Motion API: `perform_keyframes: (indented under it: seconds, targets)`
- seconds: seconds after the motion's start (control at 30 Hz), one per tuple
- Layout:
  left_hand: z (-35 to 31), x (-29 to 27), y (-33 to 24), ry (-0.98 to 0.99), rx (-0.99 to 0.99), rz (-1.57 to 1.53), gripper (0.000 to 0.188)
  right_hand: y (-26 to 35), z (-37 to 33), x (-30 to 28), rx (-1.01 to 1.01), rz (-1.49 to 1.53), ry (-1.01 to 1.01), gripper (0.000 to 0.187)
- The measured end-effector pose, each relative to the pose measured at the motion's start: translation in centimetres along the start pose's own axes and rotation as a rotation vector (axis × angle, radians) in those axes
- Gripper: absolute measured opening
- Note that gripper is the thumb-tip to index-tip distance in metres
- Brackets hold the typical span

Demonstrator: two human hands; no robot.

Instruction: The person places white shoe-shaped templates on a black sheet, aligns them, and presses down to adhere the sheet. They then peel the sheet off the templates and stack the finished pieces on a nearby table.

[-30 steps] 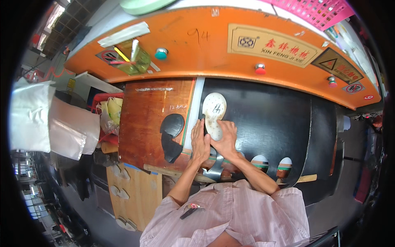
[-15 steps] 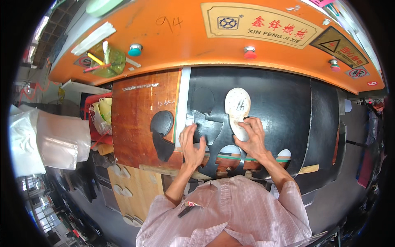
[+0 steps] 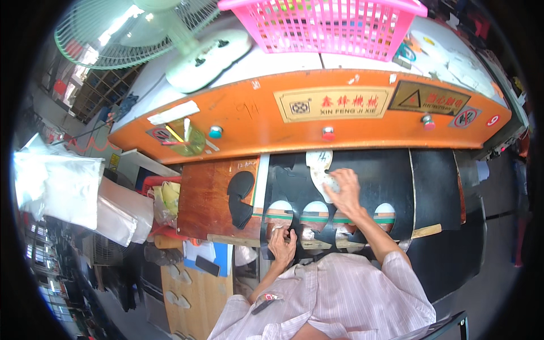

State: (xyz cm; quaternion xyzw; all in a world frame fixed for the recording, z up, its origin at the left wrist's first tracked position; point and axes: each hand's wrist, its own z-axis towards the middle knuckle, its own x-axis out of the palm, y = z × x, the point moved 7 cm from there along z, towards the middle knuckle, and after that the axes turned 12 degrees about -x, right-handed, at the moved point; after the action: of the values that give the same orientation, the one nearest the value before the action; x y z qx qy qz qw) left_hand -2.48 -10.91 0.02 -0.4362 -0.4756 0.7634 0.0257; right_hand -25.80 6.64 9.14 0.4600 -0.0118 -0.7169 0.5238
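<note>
My right hand (image 3: 341, 191) presses flat on a white sole-shaped template (image 3: 320, 170) lying on a black sheet (image 3: 391, 181) spread over the bed of an orange machine (image 3: 317, 116). Several sole-shaped holes are cut along the sheet's near edge (image 3: 315, 215). My left hand (image 3: 281, 242) pinches that near edge of the black sheet, below the left cut-outs. A black sole-shaped piece (image 3: 240, 198) lies on a brown wooden board (image 3: 218, 198) to the left of the sheet.
A pink plastic basket (image 3: 334, 25) and a white fan (image 3: 170, 39) stand on top of the machine. A green cup with pencils (image 3: 190, 139) sits on its orange front. White plastic bags (image 3: 68, 192) hang at the left. A wooden cabinet (image 3: 190, 297) stands below.
My view has tipped up, showing the fan and basket. My left hand dropped from the sheet's surface to its near edge. My right hand stays on the white template.
</note>
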Motion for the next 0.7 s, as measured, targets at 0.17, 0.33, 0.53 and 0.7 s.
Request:
perform_keyframes:
  seconds: [0.17,0.33,0.53,0.7]
  targets:
    - [4.4,2.3,-1.2,-0.076,0.039,-0.006,0.011,-7.5,4.8,-15.7,0.184,-0.042,-0.581,0.013]
    - [9.2,4.2,-2.5,-0.029,-0.026,0.054,0.024,-11.6,8.8,-21.4,0.167,-0.178,-0.418,0.022]
    - [13.6,5.4,-4.7,0.062,-0.093,-0.023,0.023,-10.1,2.6,-19.6,0.193,-0.113,-0.229,0.014]
    - [14.4,5.5,-5.0,0.061,-0.172,0.051,0.026,-8.8,-3.7,-13.4,0.158,-0.294,-0.029,0.023]
